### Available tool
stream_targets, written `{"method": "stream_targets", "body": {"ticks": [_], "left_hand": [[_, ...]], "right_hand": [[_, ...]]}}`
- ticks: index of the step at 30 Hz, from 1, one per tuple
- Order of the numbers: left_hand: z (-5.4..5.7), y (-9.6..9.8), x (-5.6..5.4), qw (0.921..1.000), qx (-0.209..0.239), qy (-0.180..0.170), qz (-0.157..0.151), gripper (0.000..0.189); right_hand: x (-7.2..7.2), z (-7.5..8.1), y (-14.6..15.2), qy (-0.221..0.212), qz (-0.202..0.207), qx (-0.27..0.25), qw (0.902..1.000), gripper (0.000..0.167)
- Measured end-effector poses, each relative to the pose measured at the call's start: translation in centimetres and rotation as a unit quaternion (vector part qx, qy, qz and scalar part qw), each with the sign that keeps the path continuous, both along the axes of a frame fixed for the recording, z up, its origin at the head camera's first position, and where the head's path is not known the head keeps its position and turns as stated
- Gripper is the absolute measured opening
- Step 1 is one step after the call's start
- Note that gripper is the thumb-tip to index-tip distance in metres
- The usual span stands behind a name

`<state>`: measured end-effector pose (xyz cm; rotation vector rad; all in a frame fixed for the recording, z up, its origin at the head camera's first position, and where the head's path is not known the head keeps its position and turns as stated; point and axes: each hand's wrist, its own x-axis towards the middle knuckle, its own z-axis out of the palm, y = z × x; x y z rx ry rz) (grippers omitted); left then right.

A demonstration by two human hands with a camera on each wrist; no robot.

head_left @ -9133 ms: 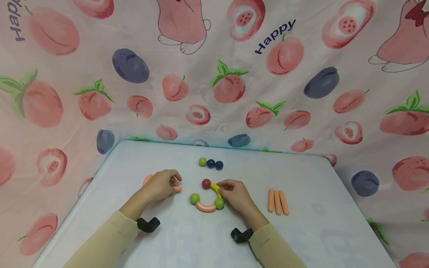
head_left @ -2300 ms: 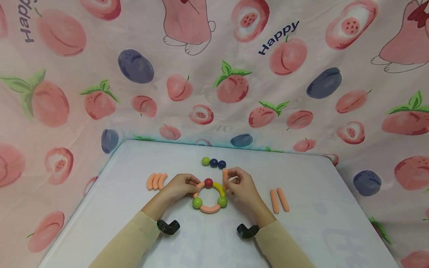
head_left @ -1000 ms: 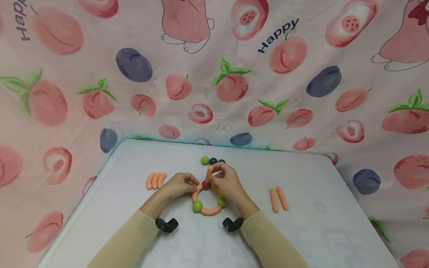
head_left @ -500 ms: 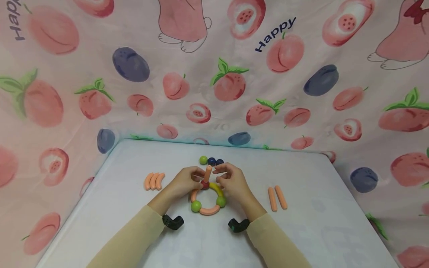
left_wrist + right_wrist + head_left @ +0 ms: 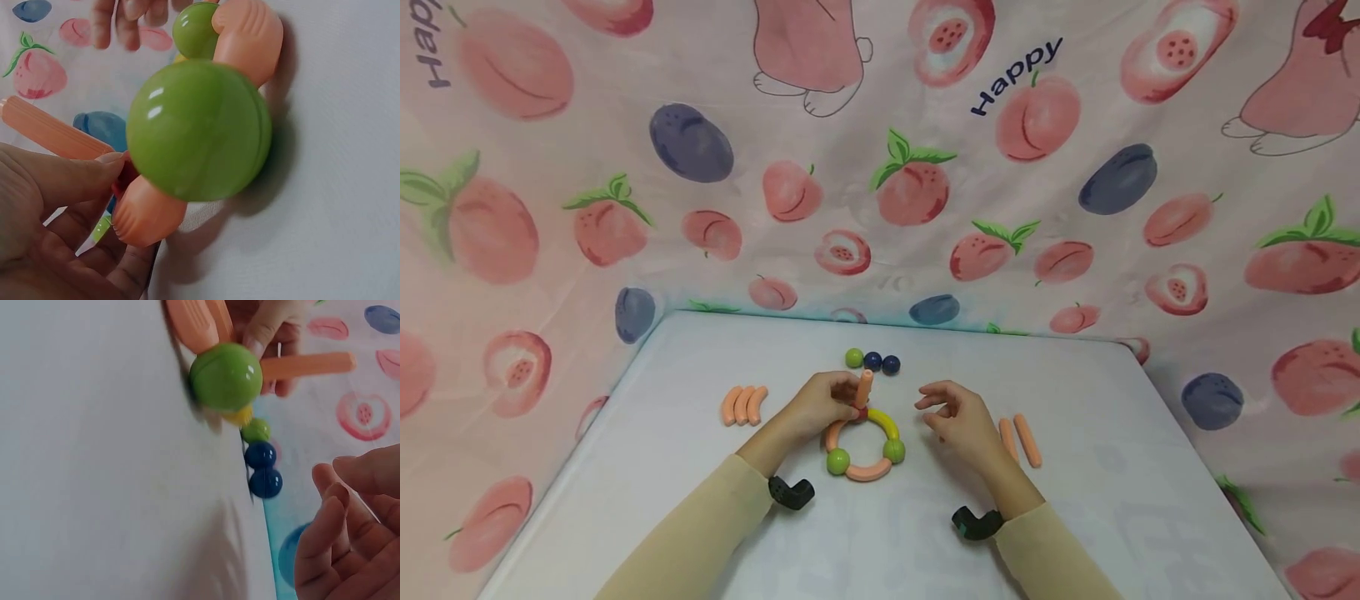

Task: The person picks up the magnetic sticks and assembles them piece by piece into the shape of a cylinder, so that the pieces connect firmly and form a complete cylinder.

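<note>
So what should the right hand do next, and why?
Probably pick up a straight stick: the right hand is empty, the red ball already has a raised stick, and the green balls on the ring have none.

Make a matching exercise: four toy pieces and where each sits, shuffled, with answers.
1. two dark blue balls
2. curved yellow stick
3. three loose curved orange sticks
4. raised straight orange stick

A. rising from the red ball
B. left of the ball-and-stick ring
C. lined up with a green ball
D. one arc of that ring

1-C, 2-D, 3-B, 4-A
</note>
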<state>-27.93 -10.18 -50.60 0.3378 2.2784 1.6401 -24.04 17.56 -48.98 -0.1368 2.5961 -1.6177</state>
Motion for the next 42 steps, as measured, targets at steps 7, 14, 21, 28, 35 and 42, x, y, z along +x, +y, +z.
{"method": "stream_targets", "body": {"ticks": [7, 14, 21, 28, 35, 42], "left_hand": [[0.2, -0.1, 0.1, 0.9996, -0.019, 0.01, -0.018, 0.033], [0.3, -0.3, 0.3, 0.9978, -0.049, 0.033, -0.029, 0.025], [0.2, -0.6, 0.3, 0.9976, -0.054, 0.034, -0.026, 0.02], [0.3, -0.5, 0.4, 0.9974, -0.063, 0.03, -0.017, 0.02], [0.4, -0.3, 0.7, 0.9975, -0.063, 0.027, 0.013, 0.021], [0.4, -0.1, 0.9, 0.9954, -0.072, 0.034, 0.053, 0.02]], "right_hand": [[1.3, 0.0, 3.1, 0.005, -0.035, 0.03, 0.9989, 0.041], [2.5, -0.4, 6.0, -0.011, -0.051, 0.046, 0.9976, 0.038], [3.4, -0.4, 8.7, -0.028, -0.085, 0.044, 0.995, 0.038], [4.3, 0.0, 10.7, -0.029, -0.112, 0.091, 0.9891, 0.042], [4.6, -0.1, 11.7, -0.051, -0.098, 0.113, 0.9874, 0.052], [4.1, -0.1, 11.1, -0.059, -0.098, 0.128, 0.9851, 0.055]]}}
